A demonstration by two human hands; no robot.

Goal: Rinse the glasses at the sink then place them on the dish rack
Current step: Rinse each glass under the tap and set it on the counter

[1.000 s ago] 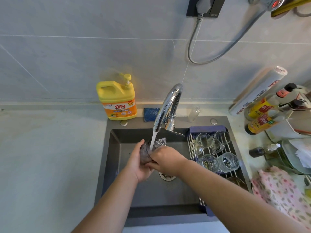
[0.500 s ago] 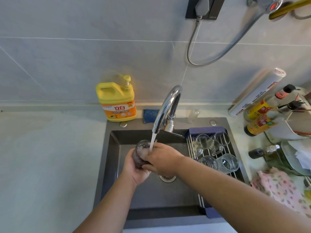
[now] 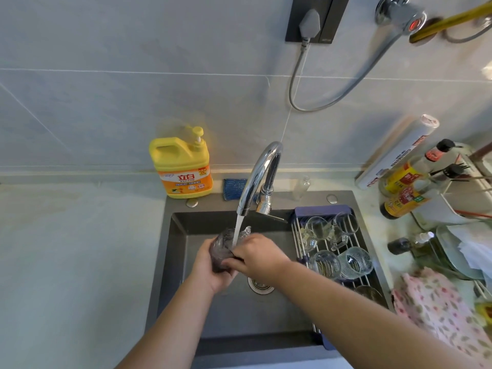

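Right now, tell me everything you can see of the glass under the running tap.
The glass is a clear tumbler that looks dark against the grey sink, and its wall seems faintly ribbed. It is tilted, with its mouth up toward the tap, and is held over the sink. The left hand grips its base and side from below. The right hand closes over its right side. Water falls onto its rim and splashes there.
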